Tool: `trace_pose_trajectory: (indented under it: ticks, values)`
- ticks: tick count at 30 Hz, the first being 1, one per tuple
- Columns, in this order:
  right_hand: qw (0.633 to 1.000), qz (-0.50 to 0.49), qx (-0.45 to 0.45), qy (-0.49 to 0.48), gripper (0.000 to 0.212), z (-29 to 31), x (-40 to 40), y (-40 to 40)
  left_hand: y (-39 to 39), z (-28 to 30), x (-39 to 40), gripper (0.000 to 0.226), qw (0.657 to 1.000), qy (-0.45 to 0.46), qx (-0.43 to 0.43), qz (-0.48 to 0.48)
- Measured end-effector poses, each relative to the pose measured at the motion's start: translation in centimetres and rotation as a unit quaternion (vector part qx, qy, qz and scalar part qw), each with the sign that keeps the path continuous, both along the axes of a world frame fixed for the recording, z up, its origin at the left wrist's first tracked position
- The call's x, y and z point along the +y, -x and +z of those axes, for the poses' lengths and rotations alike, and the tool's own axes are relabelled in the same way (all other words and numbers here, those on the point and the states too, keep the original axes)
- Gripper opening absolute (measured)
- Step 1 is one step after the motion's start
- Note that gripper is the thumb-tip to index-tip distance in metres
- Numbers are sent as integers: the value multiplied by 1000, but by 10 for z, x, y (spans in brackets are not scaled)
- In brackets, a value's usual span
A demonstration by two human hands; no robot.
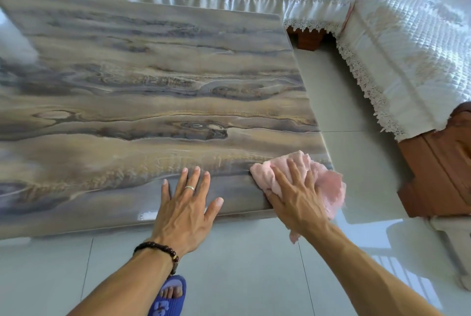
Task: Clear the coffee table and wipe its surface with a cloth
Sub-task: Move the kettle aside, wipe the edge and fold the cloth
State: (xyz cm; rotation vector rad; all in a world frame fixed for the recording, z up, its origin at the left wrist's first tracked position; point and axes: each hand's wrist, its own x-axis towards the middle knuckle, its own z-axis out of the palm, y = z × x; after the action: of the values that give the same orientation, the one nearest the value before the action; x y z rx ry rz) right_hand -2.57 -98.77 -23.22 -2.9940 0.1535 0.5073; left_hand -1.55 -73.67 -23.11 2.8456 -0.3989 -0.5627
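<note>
The coffee table (pixel 142 91) has a glossy top with a brown and grey wood-grain pattern and fills the left and middle of the view. A pink fluffy cloth (pixel 323 178) lies on its near right corner and hangs over the edge. My right hand (pixel 295 196) presses flat on the cloth with fingers spread. My left hand (pixel 186 203) rests flat on the tabletop near the front edge, fingers straight, a ring on one finger and a bead bracelet on the wrist.
A sofa with a white quilted, lace-edged cover (pixel 382 43) runs along the back and right side, on red-brown wooden frames (pixel 438 168). Pale floor tiles (pixel 356 117) lie between table and sofa. My foot in a blue slipper (pixel 169 295) stands below the table's front edge.
</note>
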Motion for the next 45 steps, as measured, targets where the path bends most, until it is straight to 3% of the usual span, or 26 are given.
trace_pose_trajectory:
  ticks: [2,6,16,24,26,29,31,36,40,45]
  values:
    - [999,-14,10,39,66,18,16,-4,9,8,17,93,1000,2,-2,19]
    - [996,79,1,29,68,63,86,-17,21,37,66,91,997,-3,-30,73]
    - [950,244,-53,-186,66,155,351,-64,38,128,261,69,946,-35,-131,293]
    - [902,277,-14,-330,71,176,502,-131,26,148,394,82,886,-13,-210,413]
    - [893,276,3,-355,80,179,531,-151,16,148,418,94,875,-6,-228,428]
    - [877,308,50,-364,96,174,561,-179,0,144,442,102,859,9,-229,458]
    - [870,325,86,-362,95,169,573,-193,-6,139,445,103,854,31,-231,465]
    - [859,387,100,-321,49,163,593,-214,-17,128,442,104,834,92,-274,470]
    - [843,404,79,-345,36,153,578,-209,-23,127,435,106,829,103,-284,471]
    - [856,354,59,-371,31,162,523,-214,-45,141,397,99,843,114,-293,437]
